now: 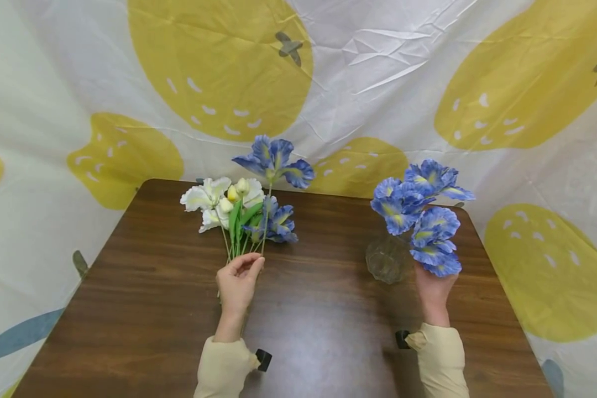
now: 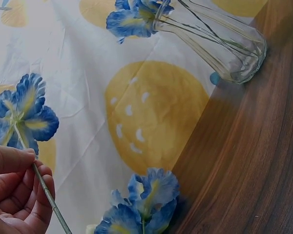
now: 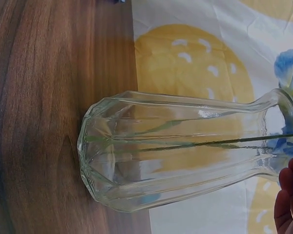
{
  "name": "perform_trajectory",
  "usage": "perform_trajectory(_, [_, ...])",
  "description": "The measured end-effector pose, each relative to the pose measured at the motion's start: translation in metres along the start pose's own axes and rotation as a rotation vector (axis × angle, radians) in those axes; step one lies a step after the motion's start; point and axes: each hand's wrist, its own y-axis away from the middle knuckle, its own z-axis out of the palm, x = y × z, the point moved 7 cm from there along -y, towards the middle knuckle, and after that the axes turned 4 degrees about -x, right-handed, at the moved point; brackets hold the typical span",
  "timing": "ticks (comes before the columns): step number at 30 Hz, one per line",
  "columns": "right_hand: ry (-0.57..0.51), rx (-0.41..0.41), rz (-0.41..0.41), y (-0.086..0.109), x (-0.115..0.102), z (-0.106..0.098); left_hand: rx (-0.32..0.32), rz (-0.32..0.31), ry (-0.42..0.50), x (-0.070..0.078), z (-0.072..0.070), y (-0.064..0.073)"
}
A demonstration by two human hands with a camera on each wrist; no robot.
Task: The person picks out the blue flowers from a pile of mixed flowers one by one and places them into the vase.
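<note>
Between thumb and fingertips, my left hand pinches the thin stem of a blue iris, its bloom raised above the other flowers. Just behind that hand are white flowers, pale yellow tulips and another blue iris. A clear, faceted glass vase stands upright with several green stems inside. My right hand is at the vase's mouth, fingertips on the stem of a front blue iris; that bloom hides much of the hand in the head view. Other blue irises lean over the rim.
The dark brown wooden table reaches back to a hanging white cloth with large yellow fruit prints. Small black wrist devices sit at both cream sleeves.
</note>
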Motion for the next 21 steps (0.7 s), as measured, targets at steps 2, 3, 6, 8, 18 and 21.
perform_trajectory(2, [-0.007, 0.0, -0.012, -0.005, -0.001, 0.002, 0.003, -0.001, 0.001, 0.002, 0.002, -0.004])
perform_trajectory(3, [-0.019, 0.002, -0.019, -0.007, -0.003, 0.003, 0.003, -0.002, 0.005, 0.003, 0.003, -0.006])
perform_trajectory(6, [-0.047, 0.013, -0.049, -0.01, -0.013, 0.004, 0.004, -0.007, 0.0, 0.004, 0.005, -0.008])
perform_trajectory(8, [-0.045, 0.029, -0.065, -0.004, -0.018, 0.002, 0.004, -0.004, -0.004, 0.003, 0.004, -0.004])
perform_trajectory(18, [-0.153, 0.058, -0.053, 0.015, 0.0, -0.003, -0.013, 0.013, 0.024, -0.015, 0.004, 0.007])
perform_trajectory(21, [-0.171, 0.075, -0.036, 0.016, -0.011, -0.003, -0.014, 0.018, 0.032, -0.027, 0.002, 0.004])
